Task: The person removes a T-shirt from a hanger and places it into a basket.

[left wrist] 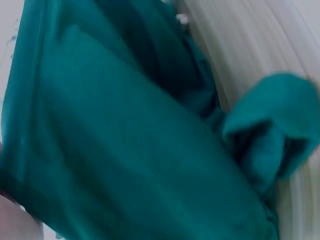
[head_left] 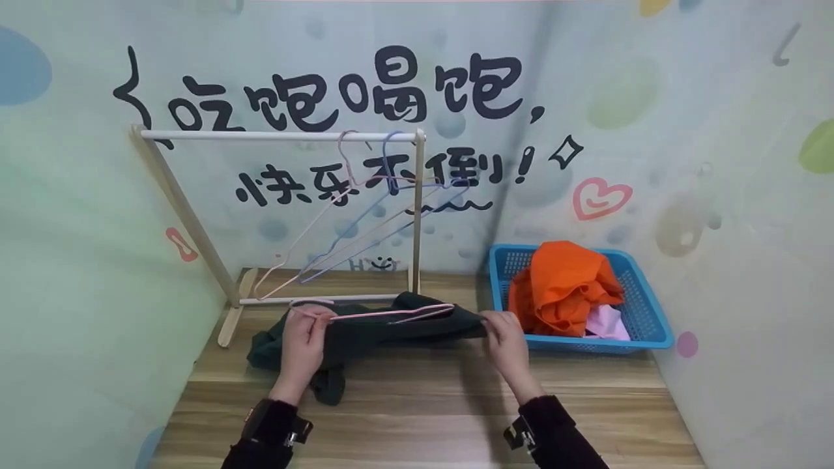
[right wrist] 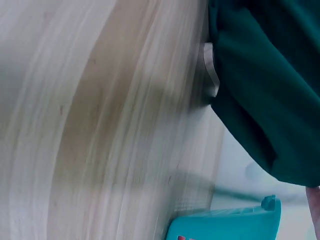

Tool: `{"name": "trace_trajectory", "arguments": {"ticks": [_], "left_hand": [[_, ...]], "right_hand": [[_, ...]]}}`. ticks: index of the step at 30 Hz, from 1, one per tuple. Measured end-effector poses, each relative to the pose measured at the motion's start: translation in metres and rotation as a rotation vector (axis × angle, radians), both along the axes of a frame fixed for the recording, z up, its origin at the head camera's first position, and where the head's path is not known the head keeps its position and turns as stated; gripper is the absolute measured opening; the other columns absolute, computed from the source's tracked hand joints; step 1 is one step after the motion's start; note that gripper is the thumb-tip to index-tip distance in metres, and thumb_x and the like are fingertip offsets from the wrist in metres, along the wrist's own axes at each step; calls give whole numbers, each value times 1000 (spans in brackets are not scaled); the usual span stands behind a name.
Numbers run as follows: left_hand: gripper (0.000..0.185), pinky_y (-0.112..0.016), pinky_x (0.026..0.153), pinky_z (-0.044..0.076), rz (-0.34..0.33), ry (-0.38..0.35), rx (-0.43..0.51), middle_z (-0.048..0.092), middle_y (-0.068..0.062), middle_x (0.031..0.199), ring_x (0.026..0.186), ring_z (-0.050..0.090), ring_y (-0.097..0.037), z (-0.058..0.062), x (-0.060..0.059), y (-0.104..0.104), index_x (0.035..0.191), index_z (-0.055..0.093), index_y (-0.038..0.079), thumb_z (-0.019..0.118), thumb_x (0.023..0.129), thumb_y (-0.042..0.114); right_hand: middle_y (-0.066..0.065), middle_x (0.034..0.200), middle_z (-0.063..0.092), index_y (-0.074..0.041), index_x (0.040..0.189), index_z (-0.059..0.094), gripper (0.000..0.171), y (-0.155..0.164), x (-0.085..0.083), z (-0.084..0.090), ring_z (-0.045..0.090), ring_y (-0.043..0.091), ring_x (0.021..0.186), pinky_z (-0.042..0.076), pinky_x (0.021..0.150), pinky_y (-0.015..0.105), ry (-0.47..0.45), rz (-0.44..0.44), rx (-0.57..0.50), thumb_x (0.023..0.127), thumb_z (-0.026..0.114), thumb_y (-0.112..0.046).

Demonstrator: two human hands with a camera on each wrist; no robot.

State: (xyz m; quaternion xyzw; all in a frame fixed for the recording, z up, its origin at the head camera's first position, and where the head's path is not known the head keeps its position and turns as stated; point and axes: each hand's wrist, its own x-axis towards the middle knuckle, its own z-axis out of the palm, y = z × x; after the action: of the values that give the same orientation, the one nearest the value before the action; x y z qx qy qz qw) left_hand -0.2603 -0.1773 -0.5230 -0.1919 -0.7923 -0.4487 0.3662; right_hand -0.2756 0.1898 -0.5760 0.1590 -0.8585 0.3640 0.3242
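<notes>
A dark green garment (head_left: pixel 371 339) is stretched between both hands over the wooden table, its left part bunched with one end drooping. My left hand (head_left: pixel 303 342) grips a pink clothes hanger (head_left: pixel 391 314) near its left end, fingers curled at the garment's upper edge. The hanger lies across the cloth, pointing right. My right hand (head_left: pixel 508 342) pinches the garment's right end between thumb and fingers. In the left wrist view the green cloth (left wrist: pixel 125 130) fills most of the picture. Its folded corner (right wrist: pixel 280 150) shows in the right wrist view, beside a fingertip (right wrist: pixel 314 205).
A rack with a white top rail (head_left: pixel 273 136) stands behind on the left. A pink hanger (head_left: pixel 287 244) and a blue hanger (head_left: pixel 355 231) hang from it. At right, a blue basket (head_left: pixel 651 312) holds an orange garment (head_left: pixel 567 286) and a pale pink cloth (head_left: pixel 609 322).
</notes>
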Motion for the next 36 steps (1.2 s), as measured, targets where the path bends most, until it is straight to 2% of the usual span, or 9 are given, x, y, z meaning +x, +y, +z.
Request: {"name": "trace_trajectory", "arguments": {"ticks": [5, 8, 12, 17, 22, 26, 30, 36], "left_hand": [[9, -35, 91, 38, -54, -1, 32, 68, -9, 88, 96, 58, -30, -4, 0, 0, 86, 69, 2, 64, 90, -4], [10, -34, 89, 39, -78, 12, 5, 68, -8, 92, 98, 58, -29, -10, 0, 8, 87, 69, 4, 65, 89, -5], [9, -35, 87, 39, -92, 50, -56, 68, -7, 92, 93, 59, -27, -15, -1, 22, 86, 69, 5, 65, 91, 0], [8, -39, 82, 41, -79, 73, -123, 68, -6, 87, 86, 62, -24, -17, -3, 39, 84, 69, 6, 67, 91, 6], [8, -42, 79, 43, -47, 35, -131, 69, -3, 89, 87, 60, -25, -18, -3, 52, 82, 69, 8, 68, 89, 6], [8, -43, 79, 44, -44, 3, -139, 69, -2, 89, 88, 60, -24, -17, -1, 58, 82, 69, 10, 68, 90, 10], [8, -42, 80, 44, -56, -14, -143, 69, 0, 88, 89, 60, -22, -16, 0, 61, 83, 68, 11, 69, 90, 9], [9, -38, 81, 43, -115, 16, -118, 67, 0, 86, 87, 60, -21, -17, -3, 60, 84, 68, 10, 70, 88, 3]], "right_hand": [[8, 99, 71, -7, 101, 72, 11, 2, 1, 2, 60, 26, 91, 50, 79, 43, -88, -12, 9, 94, 65, -2], [8, 102, 71, -7, 104, 72, 12, 0, 2, 2, 60, 26, 94, 50, 81, 44, -122, 2, 39, 95, 65, -6], [7, 115, 68, -9, 117, 69, 21, -2, 2, 1, 59, 26, 107, 49, 92, 46, -153, 66, 49, 98, 63, -13], [8, 124, 65, -11, 127, 65, 30, -4, 3, 0, 57, 26, 116, 45, 98, 49, -119, 201, 46, 97, 64, -16], [4, 118, 68, -11, 122, 69, 28, -11, 4, 1, 59, 22, 110, 47, 95, 45, -53, 296, 116, 94, 69, -16], [-1, 109, 70, -13, 112, 73, 19, -18, 4, 0, 61, 19, 103, 49, 90, 40, -53, 289, 141, 93, 70, -16], [-2, 101, 71, -13, 104, 74, 11, -19, 3, -2, 62, 18, 96, 50, 86, 38, -95, 254, 158, 94, 69, -15], [1, 89, 69, -10, 92, 70, 5, -18, 2, -5, 62, 20, 86, 52, 77, 39, -64, 167, 170, 93, 68, -14]]}}
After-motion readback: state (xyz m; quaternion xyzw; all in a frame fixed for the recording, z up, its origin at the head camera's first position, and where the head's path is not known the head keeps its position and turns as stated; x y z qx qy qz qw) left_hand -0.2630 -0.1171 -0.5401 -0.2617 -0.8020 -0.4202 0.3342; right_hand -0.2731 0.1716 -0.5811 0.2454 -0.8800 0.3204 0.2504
